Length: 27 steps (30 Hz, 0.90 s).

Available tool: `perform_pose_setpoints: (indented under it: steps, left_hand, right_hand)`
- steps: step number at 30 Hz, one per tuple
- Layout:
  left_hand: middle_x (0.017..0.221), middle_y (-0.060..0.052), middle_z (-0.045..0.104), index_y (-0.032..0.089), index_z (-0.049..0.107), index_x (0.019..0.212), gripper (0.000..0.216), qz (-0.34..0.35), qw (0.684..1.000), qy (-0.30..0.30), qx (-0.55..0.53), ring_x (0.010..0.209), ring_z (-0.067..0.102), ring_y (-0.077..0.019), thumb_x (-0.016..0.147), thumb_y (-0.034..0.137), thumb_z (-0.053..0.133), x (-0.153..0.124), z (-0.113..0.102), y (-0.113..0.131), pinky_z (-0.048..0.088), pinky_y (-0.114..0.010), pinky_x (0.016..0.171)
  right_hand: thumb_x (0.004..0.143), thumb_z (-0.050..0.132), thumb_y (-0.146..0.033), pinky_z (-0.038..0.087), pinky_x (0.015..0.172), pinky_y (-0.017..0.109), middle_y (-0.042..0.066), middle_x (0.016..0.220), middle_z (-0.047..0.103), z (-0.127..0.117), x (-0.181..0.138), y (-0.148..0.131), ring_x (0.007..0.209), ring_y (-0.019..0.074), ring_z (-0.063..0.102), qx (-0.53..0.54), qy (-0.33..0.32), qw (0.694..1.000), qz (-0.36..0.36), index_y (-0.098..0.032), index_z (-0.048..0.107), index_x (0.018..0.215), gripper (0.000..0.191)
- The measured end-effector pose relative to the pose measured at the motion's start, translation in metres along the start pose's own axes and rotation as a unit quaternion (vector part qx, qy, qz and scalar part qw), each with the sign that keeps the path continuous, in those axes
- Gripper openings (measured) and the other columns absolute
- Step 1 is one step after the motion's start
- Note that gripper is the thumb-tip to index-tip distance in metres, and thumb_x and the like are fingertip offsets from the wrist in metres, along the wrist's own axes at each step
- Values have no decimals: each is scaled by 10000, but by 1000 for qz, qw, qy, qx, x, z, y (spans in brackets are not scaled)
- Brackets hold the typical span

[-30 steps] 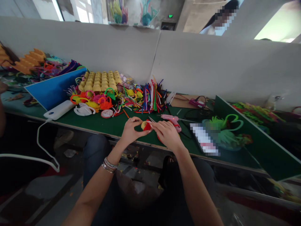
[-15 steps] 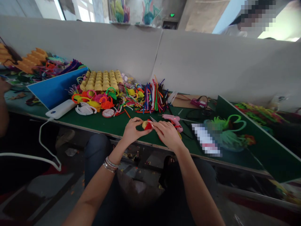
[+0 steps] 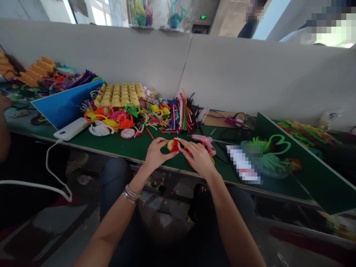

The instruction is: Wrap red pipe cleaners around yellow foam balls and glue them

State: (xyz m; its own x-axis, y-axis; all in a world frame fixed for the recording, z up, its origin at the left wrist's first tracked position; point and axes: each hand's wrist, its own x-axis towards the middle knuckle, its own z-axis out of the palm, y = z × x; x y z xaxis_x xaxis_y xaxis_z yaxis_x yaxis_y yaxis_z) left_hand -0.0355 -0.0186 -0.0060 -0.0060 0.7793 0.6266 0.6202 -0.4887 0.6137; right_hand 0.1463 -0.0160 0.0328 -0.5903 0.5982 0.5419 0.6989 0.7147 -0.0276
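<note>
My left hand (image 3: pixel 156 152) and my right hand (image 3: pixel 196 157) meet over the front of the green table (image 3: pixel 125 146). Together they pinch a small yellow craft piece (image 3: pixel 170 144) with a red fuzzy bit (image 3: pixel 175 145) pressed on it. The left fingers curl round its left side and the right fingertips press the red bit from the right. Bracelets circle my left wrist. A pink glue gun (image 3: pixel 205 142) lies just behind my right hand.
A heap of coloured pipe cleaners (image 3: pixel 178 115), a tray of yellow shapes (image 3: pixel 119 95), a white power bank (image 3: pixel 71 128) with its cable and a blue divider panel (image 3: pixel 65 104) lie to the left. A green craft figure (image 3: pixel 267 152) and a green divider stand right. Another person's arm shows at far left.
The red bit now stands more upright between my fingertips, and both hands have shifted slightly up. The thin metal tips seen by my right fingers earlier no longer show.
</note>
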Motion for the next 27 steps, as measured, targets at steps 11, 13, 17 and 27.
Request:
perform_pose_setpoints:
  steps: [11,13,17,27]
  left_hand:
    - [872,-56,610,169,667,899,388,26,999,33,5,841,590,-177,655,468,703,0,2,-1,484,-315,794]
    - [867,-58,611,164,667,899,388,29,999,36,9,837,589,-176,661,469,697,0,1,-1,483,-312,790]
    - [854,-57,611,163,671,877,375,44,998,48,17,831,586,-173,669,475,688,0,1,-1,479,-308,784]
    - [803,-51,615,161,685,849,413,66,991,69,98,764,567,-169,665,530,667,1,-3,-2,462,-306,730]
  right_hand:
    - [949,374,-269,400,705,301,63,948,678,3,0,1,826,166,613,-25,13,999,-31,-184,547,1186,305]
    - [941,402,-276,405,712,293,57,924,684,4,0,1,821,161,617,-20,40,999,-29,-184,563,1155,283]
    - [922,454,-275,409,708,275,41,877,691,5,0,0,783,147,618,-11,83,996,-34,-194,589,1111,246]
    - [924,451,-235,371,659,272,12,735,659,2,1,-1,654,126,565,-61,84,992,-74,-188,611,1113,252]
